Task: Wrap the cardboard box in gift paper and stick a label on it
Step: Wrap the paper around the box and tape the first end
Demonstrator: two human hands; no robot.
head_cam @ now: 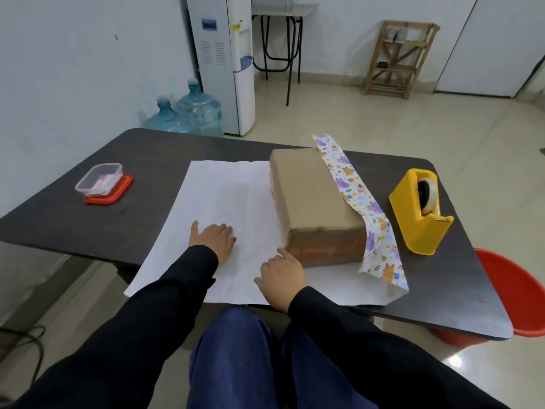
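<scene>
A brown cardboard box (312, 199) lies on the right part of a sheet of gift paper (218, 202), whose white back faces up. The paper's right edge is folded up against the box and shows its printed animal pattern (354, 196). My left hand (213, 236) rests flat on the white paper, left of the box. Fingers of my right hand (281, 274) touch the box's near left corner, and the hand rests on the paper. Neither hand grips anything.
A yellow tape dispenser (418, 209) stands on the dark table (141, 160) right of the box. A clear plastic container (100, 180) sits on its red lid at the left. A red bucket (513, 293) is on the floor beyond the table's right edge.
</scene>
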